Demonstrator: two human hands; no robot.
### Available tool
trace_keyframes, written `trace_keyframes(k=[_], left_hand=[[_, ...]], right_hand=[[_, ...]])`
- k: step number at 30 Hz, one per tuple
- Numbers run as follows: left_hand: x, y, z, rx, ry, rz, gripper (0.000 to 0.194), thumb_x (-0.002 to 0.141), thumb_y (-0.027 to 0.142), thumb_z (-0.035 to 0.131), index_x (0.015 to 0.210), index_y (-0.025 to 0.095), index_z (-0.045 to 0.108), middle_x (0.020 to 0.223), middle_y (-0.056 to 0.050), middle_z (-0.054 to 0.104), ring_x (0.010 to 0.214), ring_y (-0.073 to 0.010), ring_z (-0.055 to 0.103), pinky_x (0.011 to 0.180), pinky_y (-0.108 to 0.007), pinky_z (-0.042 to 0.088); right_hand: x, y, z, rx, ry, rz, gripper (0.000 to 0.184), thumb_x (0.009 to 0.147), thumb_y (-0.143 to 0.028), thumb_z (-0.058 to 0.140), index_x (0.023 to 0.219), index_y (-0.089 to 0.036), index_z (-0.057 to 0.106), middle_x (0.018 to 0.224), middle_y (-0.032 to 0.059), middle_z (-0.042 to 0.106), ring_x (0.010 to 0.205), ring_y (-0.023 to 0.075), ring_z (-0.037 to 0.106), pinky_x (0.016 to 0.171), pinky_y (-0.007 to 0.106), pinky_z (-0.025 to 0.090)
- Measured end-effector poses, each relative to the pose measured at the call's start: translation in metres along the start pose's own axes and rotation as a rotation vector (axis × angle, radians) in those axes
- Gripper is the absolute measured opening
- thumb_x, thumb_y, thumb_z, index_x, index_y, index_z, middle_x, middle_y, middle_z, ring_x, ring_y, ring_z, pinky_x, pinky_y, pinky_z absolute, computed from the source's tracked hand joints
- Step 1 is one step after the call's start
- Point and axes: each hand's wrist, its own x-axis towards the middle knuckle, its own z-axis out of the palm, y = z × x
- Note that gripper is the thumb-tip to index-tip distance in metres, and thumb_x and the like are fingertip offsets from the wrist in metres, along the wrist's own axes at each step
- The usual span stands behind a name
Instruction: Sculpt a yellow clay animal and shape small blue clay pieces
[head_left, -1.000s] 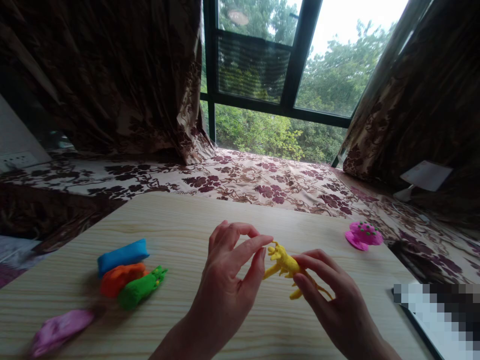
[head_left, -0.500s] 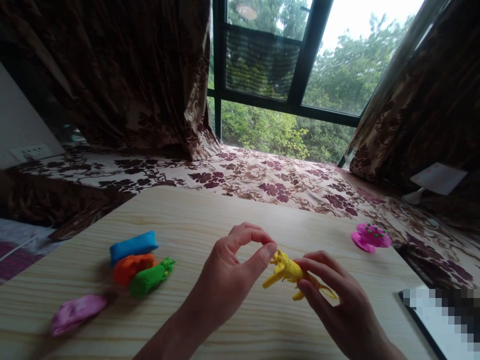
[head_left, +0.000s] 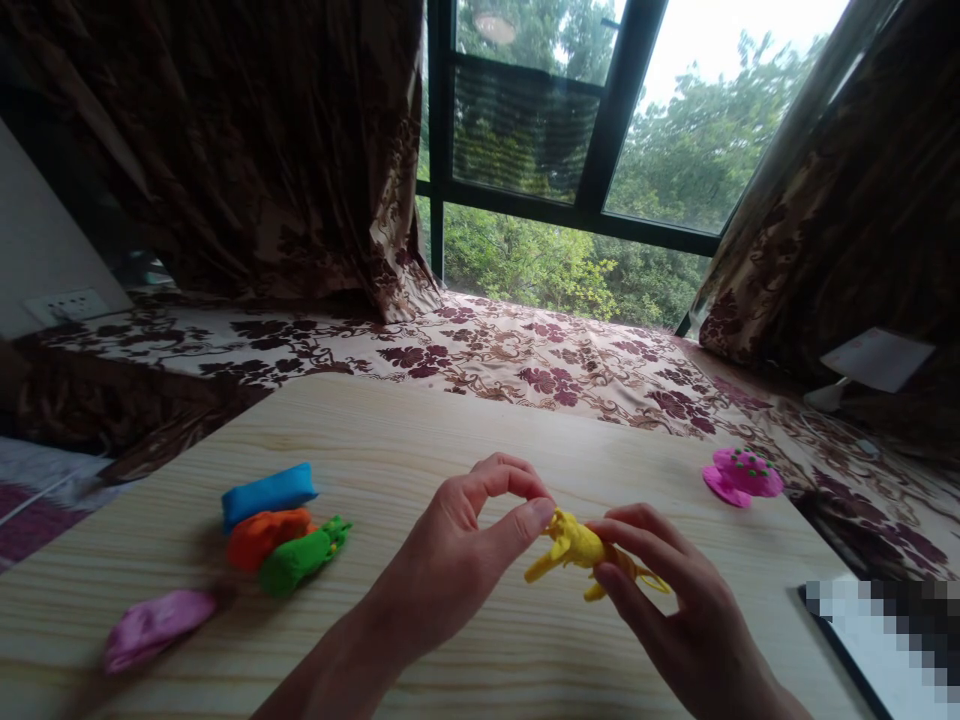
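Observation:
A yellow clay animal figure [head_left: 576,545], with stubby legs and a thin looped tail, is held just over the wooden table [head_left: 390,420]. My right hand [head_left: 675,600] grips its body between thumb and fingers from the right. At the figure's head end, my left hand [head_left: 480,540] pinches with thumb and forefinger; the fingertips cover the small part between them. To the left lie a blue clay block [head_left: 270,494], an orange clay lump [head_left: 262,540] and a green clay piece [head_left: 300,560] with a frilled end, close together.
Nearer the table's left front lies a pink clay lump [head_left: 159,628]. A pink clay piece with green dots [head_left: 742,474] stands at the right edge. A dark-edged flat object [head_left: 847,640], partly blurred out, sits at the right front. Floral cloth [head_left: 547,350] covers the sill behind.
My left hand has shifted very slightly down at the figure's head, still pinching. The right hand keeps its grip, and the figure has barely moved.

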Motion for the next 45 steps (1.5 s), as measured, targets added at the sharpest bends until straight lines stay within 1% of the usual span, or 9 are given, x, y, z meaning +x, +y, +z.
trace_keyframes(k=[6, 11, 14, 19, 24, 29, 32, 36, 45], left_hand=[[0.001, 0.000, 0.003, -0.058, 0.012, -0.009, 0.011, 0.083, 0.029, 0.056, 0.077, 0.023, 0.062, 0.093, 0.003, 0.057, 0.106, -0.0143, 0.051, 0.092, -0.022, 0.036], [-0.001, -0.002, 0.006, -0.099, 0.021, -0.026, 0.014, 0.083, 0.031, 0.057, 0.075, 0.022, 0.065, 0.092, 0.002, 0.057, 0.103, -0.0154, 0.053, 0.092, -0.025, 0.037], [0.000, -0.005, 0.007, -0.083, 0.089, -0.015, 0.014, 0.083, 0.031, 0.057, 0.082, 0.024, 0.069, 0.096, 0.001, 0.058, 0.104, -0.0151, 0.053, 0.094, -0.026, 0.037], [0.000, -0.003, 0.003, 0.032, 0.199, 0.096, 0.018, 0.084, 0.026, 0.056, 0.098, 0.029, 0.067, 0.101, 0.001, 0.057, 0.105, -0.0136, 0.052, 0.095, -0.025, 0.036], [-0.003, 0.001, 0.002, 0.085, 0.175, 0.135, 0.016, 0.083, 0.026, 0.056, 0.093, 0.028, 0.068, 0.102, 0.000, 0.057, 0.106, -0.0144, 0.052, 0.095, -0.025, 0.037], [-0.005, 0.002, 0.007, 0.103, 0.236, 0.192, 0.006, 0.083, 0.025, 0.056, 0.083, 0.024, 0.063, 0.098, 0.000, 0.056, 0.106, -0.0156, 0.051, 0.097, -0.029, 0.037], [-0.005, 0.002, 0.012, 0.149, 0.227, 0.181, 0.006, 0.082, 0.027, 0.057, 0.079, 0.023, 0.061, 0.098, 0.000, 0.056, 0.103, -0.0157, 0.052, 0.095, -0.029, 0.037], [-0.004, 0.000, 0.017, 0.200, 0.196, 0.149, 0.007, 0.082, 0.027, 0.057, 0.080, 0.024, 0.062, 0.098, 0.000, 0.056, 0.102, -0.0150, 0.052, 0.094, -0.027, 0.037], [-0.002, -0.001, 0.019, 0.121, 0.187, 0.134, 0.007, 0.082, 0.024, 0.057, 0.079, 0.024, 0.063, 0.095, 0.000, 0.058, 0.099, -0.0148, 0.054, 0.091, -0.026, 0.038]], right_hand=[[0.000, -0.001, 0.000, 0.025, -0.009, -0.013, 0.029, 0.084, -0.011, 0.054, 0.112, -0.020, 0.057, 0.100, 0.0072, 0.052, 0.082, 0.0156, 0.059, 0.066, 0.026, 0.052], [0.000, -0.002, 0.000, 0.028, -0.018, -0.014, 0.029, 0.084, -0.011, 0.055, 0.111, -0.020, 0.058, 0.099, 0.0072, 0.053, 0.083, 0.0160, 0.059, 0.068, 0.026, 0.052], [0.001, -0.002, -0.001, 0.036, 0.005, 0.006, 0.028, 0.085, -0.013, 0.055, 0.111, -0.021, 0.058, 0.100, 0.0069, 0.055, 0.086, 0.0169, 0.058, 0.069, 0.025, 0.053], [0.002, -0.004, -0.003, 0.034, 0.026, 0.047, 0.024, 0.085, -0.017, 0.055, 0.108, -0.022, 0.060, 0.100, 0.0065, 0.057, 0.088, 0.0182, 0.059, 0.070, 0.026, 0.053], [0.003, -0.005, -0.003, 0.050, 0.025, 0.061, 0.022, 0.086, -0.019, 0.054, 0.106, -0.022, 0.061, 0.099, 0.0062, 0.058, 0.088, 0.0190, 0.059, 0.069, 0.026, 0.053], [0.004, -0.005, -0.003, 0.035, 0.076, 0.104, 0.020, 0.086, -0.018, 0.054, 0.104, -0.021, 0.062, 0.097, 0.0062, 0.057, 0.086, 0.0184, 0.059, 0.069, 0.026, 0.054], [0.003, -0.003, -0.002, 0.027, 0.106, 0.122, 0.021, 0.086, -0.018, 0.054, 0.105, -0.021, 0.061, 0.097, 0.0064, 0.056, 0.086, 0.0179, 0.059, 0.068, 0.024, 0.055], [0.002, 0.000, -0.002, 0.034, 0.092, 0.108, 0.021, 0.085, -0.018, 0.055, 0.106, -0.022, 0.061, 0.098, 0.0064, 0.056, 0.086, 0.0176, 0.058, 0.068, 0.023, 0.056], [0.002, -0.001, 0.000, 0.079, 0.028, 0.115, 0.025, 0.088, -0.019, 0.052, 0.111, -0.023, 0.060, 0.098, 0.0048, 0.057, 0.085, 0.0177, 0.058, 0.067, 0.027, 0.052]])
